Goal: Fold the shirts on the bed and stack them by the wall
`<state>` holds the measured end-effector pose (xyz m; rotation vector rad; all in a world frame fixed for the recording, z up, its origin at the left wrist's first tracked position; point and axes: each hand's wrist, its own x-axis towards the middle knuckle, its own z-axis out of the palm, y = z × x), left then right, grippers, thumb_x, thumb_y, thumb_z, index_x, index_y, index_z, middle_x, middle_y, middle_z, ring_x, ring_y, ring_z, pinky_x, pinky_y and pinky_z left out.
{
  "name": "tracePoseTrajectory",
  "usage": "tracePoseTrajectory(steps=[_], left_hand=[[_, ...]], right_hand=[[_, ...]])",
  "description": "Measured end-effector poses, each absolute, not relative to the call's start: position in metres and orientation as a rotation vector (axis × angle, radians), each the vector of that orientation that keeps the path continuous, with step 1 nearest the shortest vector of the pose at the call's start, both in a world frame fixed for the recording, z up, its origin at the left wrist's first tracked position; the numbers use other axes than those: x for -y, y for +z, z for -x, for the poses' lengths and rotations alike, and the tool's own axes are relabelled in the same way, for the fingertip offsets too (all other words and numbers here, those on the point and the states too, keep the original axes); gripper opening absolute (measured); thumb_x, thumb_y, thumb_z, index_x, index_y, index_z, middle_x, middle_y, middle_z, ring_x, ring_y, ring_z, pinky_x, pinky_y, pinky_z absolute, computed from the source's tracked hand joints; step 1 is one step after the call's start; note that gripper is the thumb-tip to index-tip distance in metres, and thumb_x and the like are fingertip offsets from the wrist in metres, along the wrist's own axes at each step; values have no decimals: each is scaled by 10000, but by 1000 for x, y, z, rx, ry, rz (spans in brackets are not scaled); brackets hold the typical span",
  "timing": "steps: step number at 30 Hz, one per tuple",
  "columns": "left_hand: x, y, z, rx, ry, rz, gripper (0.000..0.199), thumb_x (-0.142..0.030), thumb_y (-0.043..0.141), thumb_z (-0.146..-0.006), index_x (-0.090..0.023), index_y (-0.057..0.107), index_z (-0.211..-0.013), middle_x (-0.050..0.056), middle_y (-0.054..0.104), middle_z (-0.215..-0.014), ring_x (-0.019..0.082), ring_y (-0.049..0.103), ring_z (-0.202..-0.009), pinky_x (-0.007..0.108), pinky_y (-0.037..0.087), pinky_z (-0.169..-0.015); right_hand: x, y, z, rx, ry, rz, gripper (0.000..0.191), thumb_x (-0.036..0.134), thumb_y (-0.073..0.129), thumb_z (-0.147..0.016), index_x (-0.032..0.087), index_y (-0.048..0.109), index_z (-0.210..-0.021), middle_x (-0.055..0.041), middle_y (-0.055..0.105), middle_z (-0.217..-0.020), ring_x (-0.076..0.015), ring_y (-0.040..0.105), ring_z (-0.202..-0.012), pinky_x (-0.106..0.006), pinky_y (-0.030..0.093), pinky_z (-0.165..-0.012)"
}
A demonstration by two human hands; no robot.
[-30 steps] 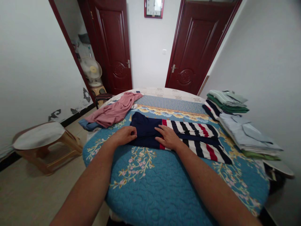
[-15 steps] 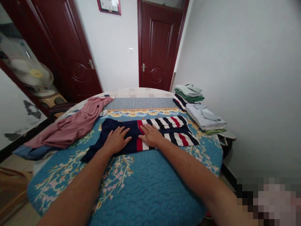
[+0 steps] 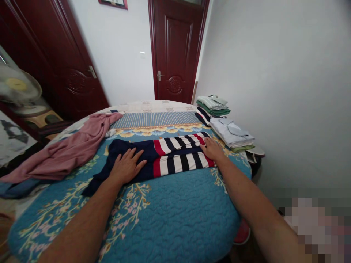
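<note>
A navy garment (image 3: 148,150) with white, black and red stripes lies folded lengthwise across the blue quilted cover (image 3: 175,212). Its solid navy part is on the left and its striped part on the right. My left hand (image 3: 127,166) rests flat on the navy part, fingers spread. At the striped right end, my right hand (image 3: 212,149) lies on the cloth with its fingers stretched out, hiding part of the edge there. Neither hand grips the fabric.
A pink garment (image 3: 79,142) lies loosely spread at the left, over something blue. Folded clothes stand at the right in two stacks, a green-and-white stack (image 3: 214,104) behind and a pale grey stack (image 3: 233,133) nearer. A wall rises beyond them.
My right hand has slid rightward along the stripes from the middle of the garment to its right end. My left hand stays on the navy part. The camera view has turned slightly right.
</note>
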<state>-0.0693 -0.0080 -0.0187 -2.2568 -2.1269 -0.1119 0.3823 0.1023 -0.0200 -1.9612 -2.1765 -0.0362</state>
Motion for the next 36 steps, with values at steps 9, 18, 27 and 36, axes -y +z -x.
tracePoseTrajectory(steps=[9, 18, 27, 36], left_hand=[[9, -16, 67, 2154, -151, 2255, 698, -638, 340, -1078, -311, 467, -1681, 117, 381, -1772, 374, 306, -1651, 652, 262, -1292], [10, -18, 66, 2204, -220, 2261, 710, -679, 367, -1075, -321, 465, -1681, 115, 366, -1780, 358, 273, -1666, 629, 207, -1316], [14, -15, 63, 2198, -182, 2253, 748, -712, 321, -1079, -309, 432, -1700, 125, 337, -1791, 358, 261, -1671, 641, 215, -1316], [10, -16, 65, 2146, -134, 2232, 735, -682, 302, -1088, -295, 441, -1697, 130, 362, -1779, 368, 297, -1656, 646, 273, -1289]], right_hand=[[-109, -24, -385, 2084, -122, 2024, 602, 558, 400, -1102, 174, 624, -1507, -218, 551, -1582, -362, 485, -1491, -543, 371, -1232], [-108, -22, -384, 2088, -313, 2048, 539, 438, 402, -1091, 144, 710, -1421, -232, 681, -1397, -367, 604, -1353, -487, 436, -1164], [-104, -17, -377, 1972, -360, 2158, 541, 419, 469, -1050, 19, 705, -1329, -300, 723, -1260, -408, 688, -1228, -493, 522, -1052], [-110, 3, -385, 1825, 50, 2367, 579, 495, 472, -1055, 44, 753, -1285, -283, 752, -1255, -366, 733, -1201, -399, 545, -994]])
